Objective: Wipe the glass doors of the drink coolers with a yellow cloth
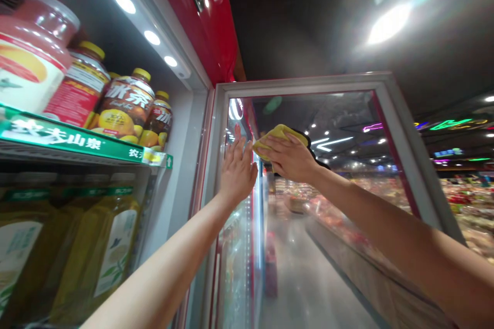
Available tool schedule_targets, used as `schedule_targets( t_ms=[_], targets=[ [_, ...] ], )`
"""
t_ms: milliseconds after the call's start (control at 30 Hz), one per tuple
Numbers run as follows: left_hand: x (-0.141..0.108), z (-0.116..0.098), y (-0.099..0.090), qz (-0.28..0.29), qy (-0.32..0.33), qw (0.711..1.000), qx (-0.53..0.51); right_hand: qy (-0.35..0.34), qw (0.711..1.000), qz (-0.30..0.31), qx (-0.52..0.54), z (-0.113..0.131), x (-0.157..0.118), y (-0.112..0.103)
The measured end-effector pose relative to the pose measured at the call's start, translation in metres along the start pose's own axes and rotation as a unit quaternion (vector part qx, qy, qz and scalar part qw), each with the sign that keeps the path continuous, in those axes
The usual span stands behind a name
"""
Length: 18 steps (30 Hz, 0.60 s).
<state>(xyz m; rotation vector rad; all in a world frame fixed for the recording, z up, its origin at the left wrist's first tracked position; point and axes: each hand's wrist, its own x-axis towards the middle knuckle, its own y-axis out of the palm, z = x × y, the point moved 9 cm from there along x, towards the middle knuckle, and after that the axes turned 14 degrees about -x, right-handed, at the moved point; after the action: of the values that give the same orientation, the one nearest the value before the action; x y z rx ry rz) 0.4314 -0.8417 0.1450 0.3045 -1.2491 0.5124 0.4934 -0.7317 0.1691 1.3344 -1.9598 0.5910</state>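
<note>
A glass door (309, 113) of a refrigerated display case is seen standing open, its grey frame (301, 85) set against a glossy red top panel (196, 15). A yellow cloth (275, 139) is held bunched against the upper part of the glass by the right hand (289, 157), its fingers curled over the fabric in a firm grasp. The left hand (237, 172) is kept open with the fingers spread, and it is placed flat against the glass just beside the cloth. The case's interior is lit by a row of round lamps (152, 37). Bottles with yellow caps (125, 105) are ranged on the upper shelf beside a large jar (34, 56), and yellow-green bottles (116, 252) are stood below. The characters 冰茶 can be read on the nearest capped bottle, and 农夫山泉 is printed in white on a green shelf strip (57, 139), which ends in a small tag with a green arrow (169, 162). The other labels are too blurred to be read. Beyond the door, a pale shop floor (304, 277) is seen running beside food displays (466, 205), under a dark ceiling (309, 20) with bright lamps (389, 23) and coloured neon signs (450, 124).
</note>
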Motion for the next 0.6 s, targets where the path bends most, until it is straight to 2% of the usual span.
schedule_targets(
  t_ms=[67, 167, 233, 300, 400, 467, 500, 533, 600],
  targets=[
    [0.001, -0.001, 0.003, 0.001, 0.009, 1.0, 0.002, 0.029, 1.0, 0.002, 0.003, -0.025, -0.008, -0.002],
    [0.009, -0.006, 0.01, 0.003, 0.021, 1.0, 0.017, 0.189, 0.982, 0.0, -0.018, -0.074, 0.001, -0.003],
    [0.016, -0.01, 0.016, -0.001, 0.023, 0.999, 0.027, 0.261, 0.965, -0.001, -0.034, -0.083, 0.014, -0.002],
    [0.02, -0.015, 0.02, -0.01, 0.023, 0.999, 0.028, 0.242, 0.969, 0.004, -0.041, -0.07, 0.027, 0.0],
    [0.019, -0.022, 0.024, -0.018, 0.038, 0.999, 0.012, 0.091, 0.995, 0.025, -0.023, -0.04, 0.024, 0.003],
    [0.017, -0.026, 0.025, -0.015, 0.053, 0.998, -0.001, 0.005, 1.0, 0.027, -0.015, -0.039, 0.006, 0.0],
    [0.016, -0.028, 0.026, -0.013, 0.059, 0.998, -0.004, 0.003, 1.0, 0.023, -0.017, -0.049, -0.004, -0.003],
    [0.016, -0.03, 0.027, -0.009, 0.062, 0.998, -0.006, 0.034, 0.999, 0.017, -0.024, -0.065, -0.011, -0.005],
    [0.019, -0.033, 0.03, -0.002, 0.063, 0.998, -0.005, 0.17, 0.984, -0.001, -0.05, -0.104, -0.021, -0.009]
  ],
)
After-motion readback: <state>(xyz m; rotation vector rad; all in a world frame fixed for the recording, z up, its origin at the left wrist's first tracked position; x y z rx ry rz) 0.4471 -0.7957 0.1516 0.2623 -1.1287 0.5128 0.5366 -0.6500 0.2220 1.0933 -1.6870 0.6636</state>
